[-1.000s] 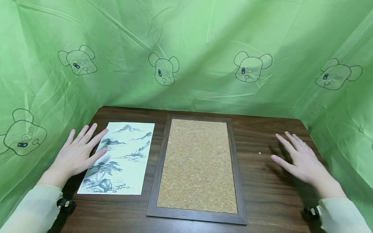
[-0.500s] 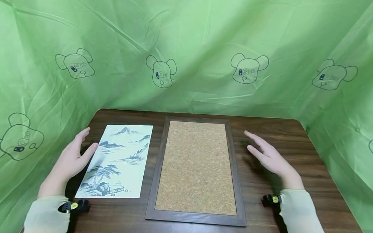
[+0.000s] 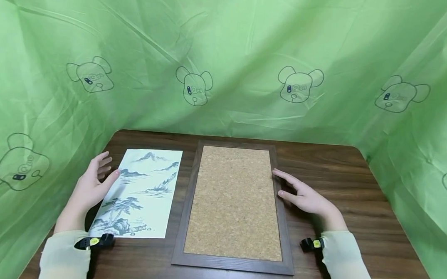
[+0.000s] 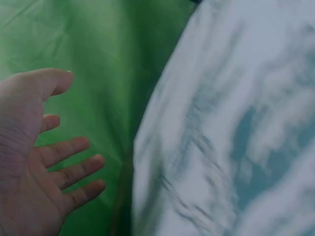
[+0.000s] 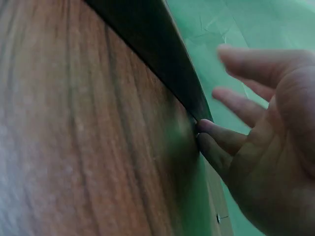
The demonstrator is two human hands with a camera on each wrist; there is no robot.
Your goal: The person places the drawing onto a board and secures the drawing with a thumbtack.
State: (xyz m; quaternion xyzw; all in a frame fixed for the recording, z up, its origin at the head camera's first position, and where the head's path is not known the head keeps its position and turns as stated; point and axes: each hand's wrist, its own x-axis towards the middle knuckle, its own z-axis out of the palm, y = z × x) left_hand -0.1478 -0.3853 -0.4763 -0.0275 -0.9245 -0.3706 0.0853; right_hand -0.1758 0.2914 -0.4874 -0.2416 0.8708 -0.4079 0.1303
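Observation:
A cork board in a dark wooden frame (image 3: 234,262) lies flat on the table. To its left is a sheet of paper (image 3: 149,203) printed with an ink landscape of mountains and pine trees. My left hand (image 3: 88,192) hovers at the sheet's left edge, its fingers loosely bent; in the left wrist view nothing is between the fingers (image 4: 78,169). At the board's right side is my right hand (image 3: 308,199), its fingertips at the frame's edge. In the right wrist view, the lower fingers (image 5: 229,140) appear to touch the frame's side (image 5: 152,49).
The brown wooden table (image 3: 356,182) reaches back to a green cloth (image 3: 234,52) printed with bear outlines, which also hangs at both sides. A small shiny thing (image 5: 219,218) shows low in the right wrist view, too small to identify.
My right hand has moved left from the table's right part to the board's edge. My left hand has drawn back from over the paper and turned sideways. The board and sheet stay in place.

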